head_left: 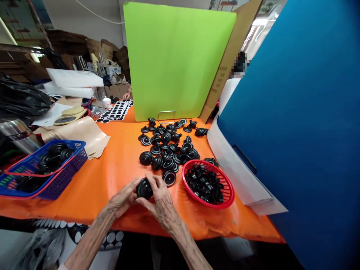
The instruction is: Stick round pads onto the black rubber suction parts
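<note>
Between my two hands, just above the orange tabletop (pixel 112 176), is a round black stepped disc piece (pixel 144 188). My left hand (pixel 125 197) wraps its left side, and my right hand (pixel 159 198) grips it from the right with thumb and fingers. Beyond my hands lies a loose heap of similar black disc pieces (pixel 165 138), some flat and some on edge. One of them, a disc with a pale ring (pixel 169 178), lies close to my right fingertips. On the right a red plastic basket (pixel 230 193) holds many small black parts (pixel 206 183).
A blue basket (pixel 81 153) with black pieces stands at left beside brown paper (pixel 92 137). An upright green board (pixel 180 60) closes the back; a blue panel (pixel 295 131) rises on the right. Behind, another person's hand (pixel 128 93) is near sheets of black dots (pixel 116 111).
</note>
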### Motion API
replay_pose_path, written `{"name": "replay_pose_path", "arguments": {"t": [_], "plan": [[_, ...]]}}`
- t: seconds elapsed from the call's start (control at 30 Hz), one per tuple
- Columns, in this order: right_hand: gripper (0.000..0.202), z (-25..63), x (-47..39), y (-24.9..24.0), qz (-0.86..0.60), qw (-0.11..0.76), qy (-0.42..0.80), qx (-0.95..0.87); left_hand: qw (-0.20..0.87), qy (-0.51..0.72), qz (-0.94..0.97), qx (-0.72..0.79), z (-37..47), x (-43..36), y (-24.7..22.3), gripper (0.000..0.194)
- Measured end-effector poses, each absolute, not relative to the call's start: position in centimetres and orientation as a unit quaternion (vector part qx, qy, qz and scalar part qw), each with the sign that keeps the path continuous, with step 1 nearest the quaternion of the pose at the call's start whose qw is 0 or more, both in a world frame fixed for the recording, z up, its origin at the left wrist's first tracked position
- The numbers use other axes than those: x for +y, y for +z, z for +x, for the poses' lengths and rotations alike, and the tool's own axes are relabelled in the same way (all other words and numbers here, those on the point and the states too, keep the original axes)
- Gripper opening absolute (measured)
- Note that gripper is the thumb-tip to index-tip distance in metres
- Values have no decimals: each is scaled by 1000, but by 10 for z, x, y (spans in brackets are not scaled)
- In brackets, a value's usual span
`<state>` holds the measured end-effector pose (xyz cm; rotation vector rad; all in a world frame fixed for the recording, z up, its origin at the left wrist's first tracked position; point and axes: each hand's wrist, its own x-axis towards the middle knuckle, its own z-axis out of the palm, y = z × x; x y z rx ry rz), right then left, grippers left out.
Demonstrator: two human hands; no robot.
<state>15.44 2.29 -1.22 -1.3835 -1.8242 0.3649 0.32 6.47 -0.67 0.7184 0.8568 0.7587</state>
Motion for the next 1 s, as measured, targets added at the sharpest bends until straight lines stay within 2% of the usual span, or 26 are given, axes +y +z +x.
{"name": "replay_pose_path", "arguments": {"t": [0.1, 0.23, 0.3, 0.37, 0.43, 0.5, 0.57, 0.63, 0.7, 0.8, 0.87, 1.0], "plan": [[62, 155, 21, -12, -547, 390, 156, -724, 758, 366, 356, 406, 2, 58, -7, 34], [51, 158, 31, -12, -571, 440, 202, -663, 741, 386, 376, 400, 1, 51, 4, 38], [51, 160, 41, -9, -587, 445, 185, -651, 720, 408, 382, 411, -1, 49, 5, 41], [54, 161, 53, -4, -614, 414, 138, -658, 686, 423, 398, 438, -5, 48, 1, 42], [55, 161, 62, 3, -640, 354, 82, -677, 607, 429, 457, 488, -10, 49, -7, 41], [55, 162, 64, 12, -645, 306, 30, -700, 462, 420, 562, 542, -14, 50, -16, 41], [49, 170, 56, 20, -631, 298, -6, -716, 300, 388, 668, 560, -18, 53, -26, 41], [33, 190, 41, 26, -634, 309, -27, -709, 238, 354, 712, 558, -23, 55, -34, 48], [25, 221, 22, 28, -676, 293, -53, -674, 260, 337, 696, 579, -29, 58, -38, 62], [22, 276, 2, 18, -726, 187, -64, -659, 298, 318, 649, 623, -36, 59, -38, 73], [19, 305, -1, 6, -713, 152, -33, -683, 306, 293, 644, 637, -36, 58, -32, 68], [16, 326, 4, -10, -679, 187, -14, -710, 337, 264, 641, 637, -29, 51, -16, 43]]}}
